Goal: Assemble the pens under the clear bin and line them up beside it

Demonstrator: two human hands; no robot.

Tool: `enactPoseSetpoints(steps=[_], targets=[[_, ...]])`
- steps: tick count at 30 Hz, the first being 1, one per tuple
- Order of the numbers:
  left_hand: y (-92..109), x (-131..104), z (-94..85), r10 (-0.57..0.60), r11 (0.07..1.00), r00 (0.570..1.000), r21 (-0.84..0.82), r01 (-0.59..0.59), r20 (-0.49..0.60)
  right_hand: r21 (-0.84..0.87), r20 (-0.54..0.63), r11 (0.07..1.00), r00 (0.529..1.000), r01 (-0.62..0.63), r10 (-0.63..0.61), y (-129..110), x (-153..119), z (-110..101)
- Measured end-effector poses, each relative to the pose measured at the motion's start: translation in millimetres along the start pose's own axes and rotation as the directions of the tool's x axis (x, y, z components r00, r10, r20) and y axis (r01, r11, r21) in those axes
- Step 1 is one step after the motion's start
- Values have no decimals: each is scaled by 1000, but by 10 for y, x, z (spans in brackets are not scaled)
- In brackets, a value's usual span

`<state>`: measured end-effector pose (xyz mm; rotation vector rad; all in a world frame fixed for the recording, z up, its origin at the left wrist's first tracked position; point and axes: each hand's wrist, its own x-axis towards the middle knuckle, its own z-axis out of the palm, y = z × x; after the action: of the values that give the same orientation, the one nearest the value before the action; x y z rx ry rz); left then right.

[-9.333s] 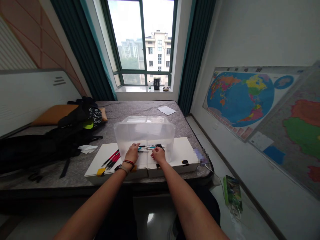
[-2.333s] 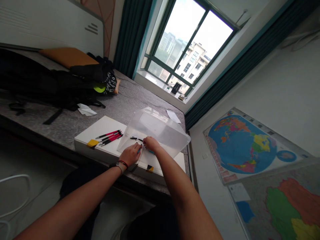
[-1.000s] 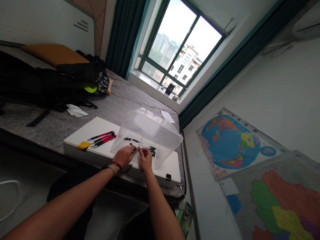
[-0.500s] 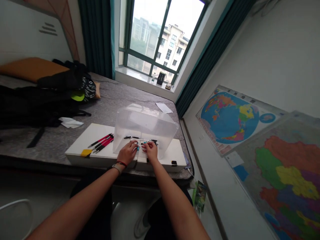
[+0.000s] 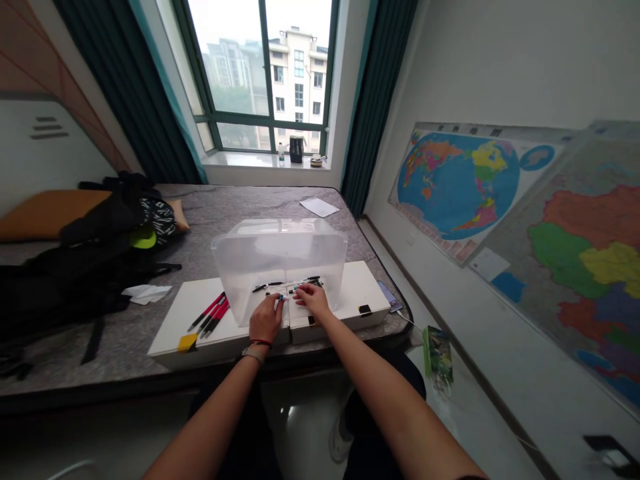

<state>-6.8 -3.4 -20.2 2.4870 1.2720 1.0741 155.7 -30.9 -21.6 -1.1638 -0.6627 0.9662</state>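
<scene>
Two hands of yours are in view, and your fingertips cover most of what they grip. Your left hand (image 5: 266, 319) is nearly closed, thumb against fingers, pinching a small blue piece (image 5: 281, 297); your right hand (image 5: 314, 301), also pinched, has a short dark-and-blue piece (image 5: 294, 290) at its fingertips. Both pieces are above two white boxes (image 5: 360, 287), set side by side on the mattress (image 5: 240, 203), near one translucent plastic bin (image 5: 280, 257). You cannot tell whether the loose parts are inside that bin or before its wall. At least two dark pens (image 5: 267, 287) lie beyond your hands, partly screened by them. To your left, at least three red-and-black pens (image 5: 210, 317) overlap, so an exact count fails. Farther off: one paper sheet (image 5: 319, 207), one phone (image 5: 389, 297), two wall maps (image 5: 460, 183), the second cut off at the right.
</scene>
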Motion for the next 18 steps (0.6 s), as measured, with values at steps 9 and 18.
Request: enactPoseSetpoints(steps=[9, 18], targets=[[78, 45, -70, 70, 997, 994, 20, -72, 80, 86, 41, 996, 999, -24, 21, -60, -45, -52], [16, 17, 29, 63, 991, 996, 112, -69, 57, 87, 58, 996, 998, -15, 10, -54, -55, -74]])
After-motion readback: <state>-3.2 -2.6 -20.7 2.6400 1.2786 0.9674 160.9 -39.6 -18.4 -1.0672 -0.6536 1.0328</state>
